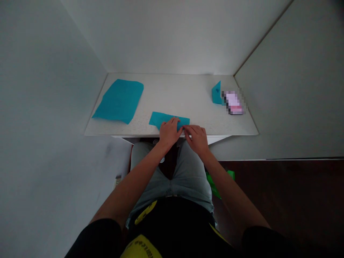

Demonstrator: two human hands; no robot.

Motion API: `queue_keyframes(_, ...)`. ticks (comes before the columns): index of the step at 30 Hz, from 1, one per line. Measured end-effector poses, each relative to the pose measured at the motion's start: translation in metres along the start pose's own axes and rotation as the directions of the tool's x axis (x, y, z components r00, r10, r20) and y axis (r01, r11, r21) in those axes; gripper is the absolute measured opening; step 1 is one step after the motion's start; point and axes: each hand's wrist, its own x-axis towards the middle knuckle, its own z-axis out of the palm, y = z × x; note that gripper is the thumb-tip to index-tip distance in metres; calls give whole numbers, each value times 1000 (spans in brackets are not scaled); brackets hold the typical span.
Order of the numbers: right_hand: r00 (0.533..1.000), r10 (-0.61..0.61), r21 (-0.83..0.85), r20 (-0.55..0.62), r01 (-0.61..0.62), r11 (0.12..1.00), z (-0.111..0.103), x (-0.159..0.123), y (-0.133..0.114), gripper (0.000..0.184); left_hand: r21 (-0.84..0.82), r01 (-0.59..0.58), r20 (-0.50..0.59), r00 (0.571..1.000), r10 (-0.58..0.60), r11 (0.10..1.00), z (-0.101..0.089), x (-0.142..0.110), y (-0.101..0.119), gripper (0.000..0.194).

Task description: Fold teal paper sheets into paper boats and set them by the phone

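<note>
A folded strip of blue paper point(158, 117) lies near the front edge of the white desk. My left hand point(170, 132) rests on top of it, fingers lying over the paper and the thumb apart, pointing to the right. At the paper's lower right edge, my right hand point(197, 138) has thumb and forefinger pinched together on the paper. The two hands nearly meet there. Part of the strip is hidden beneath my left hand.
A larger blue sheet point(120, 100) lies flat at the desk's left. Toward the right are a folded blue paper piece point(216, 94) and a pixelated phone point(233, 103). Walls border the white desk point(177, 89). Something bright green point(214, 186) is on the floor beside my leg.
</note>
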Motion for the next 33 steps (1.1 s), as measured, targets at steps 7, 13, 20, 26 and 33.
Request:
queue_keyframes(7, 997, -44, -78, 70, 50, 996, -6, -8, 2, 46, -11, -282, 51, 958, 283, 959, -10, -23, -40, 64)
queue_keyframes(13, 989, -107, -76, 100, 115, 990, -5, -9, 17, 61, 19, -351, 54, 935, 350, 936, -38, -46, -109, 62)
queue_keyframes(20, 991, -116, -67, 69, 121, 990, -1, -13, 23, 62, -28, -369, 25, 929, 370, 929, -50, -49, -138, 32)
queue_keyframes(26, 990, -116, -21, 82, 118, 993, -5, -13, 27, 57, -129, -334, 21, 940, 340, 934, -55, -38, -137, 28)
queue_keyframes(33, 978, -140, 58, 158, 132, 990, -18, 8, 44, 46, -240, -39, 178, 981, 84, 970, -66, -3, -129, 31)
